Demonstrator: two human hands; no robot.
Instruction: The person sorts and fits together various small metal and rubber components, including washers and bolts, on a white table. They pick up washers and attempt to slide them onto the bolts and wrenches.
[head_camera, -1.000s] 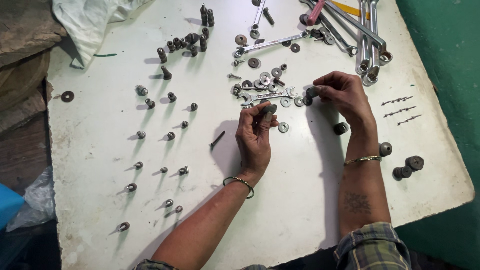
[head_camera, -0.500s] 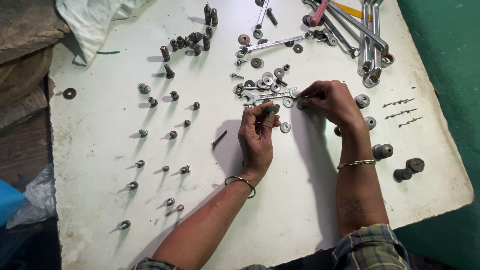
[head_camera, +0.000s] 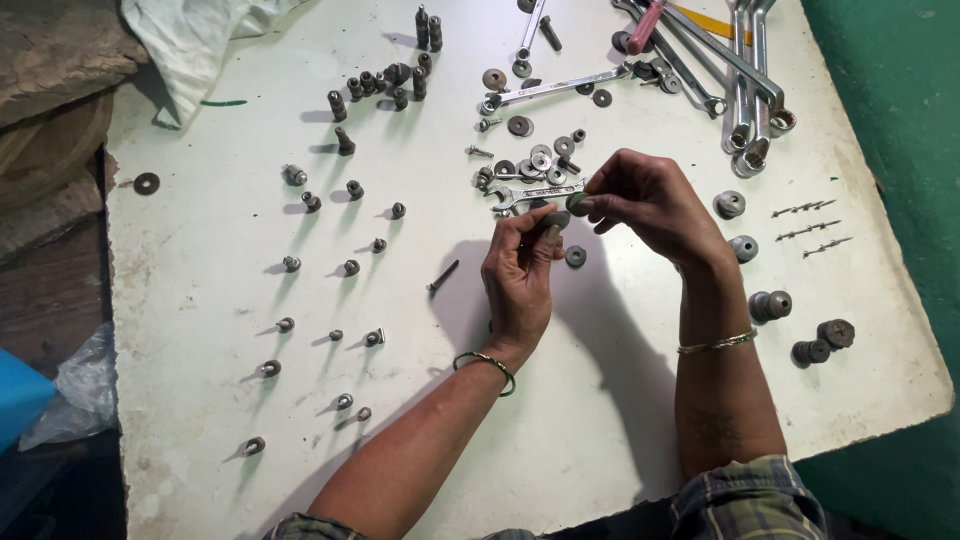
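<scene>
My left hand (head_camera: 520, 270) is raised over the white table (head_camera: 620, 420) and pinches a small bolt (head_camera: 556, 220) between thumb and fingers. My right hand (head_camera: 650, 205) meets it from the right, holding a round grey washer (head_camera: 578, 203) at the fingertips, right against the bolt's end. Just behind the hands lie a small open-ended spanner (head_camera: 530, 195) and a cluster of washers and nuts (head_camera: 545, 160). One loose washer (head_camera: 575, 256) lies on the table under the hands.
Several bolts with nuts stand in rows at the left (head_camera: 330, 300). Long spanners (head_camera: 740, 70) lie at the back right, a white cloth (head_camera: 190, 35) at the back left. Grey round parts (head_camera: 770, 305) and three thin screws (head_camera: 805, 225) sit on the right.
My right hand has drawn in from the right side of the table to my left hand, bringing a washer to the bolt. My left hand has stayed almost in place.
</scene>
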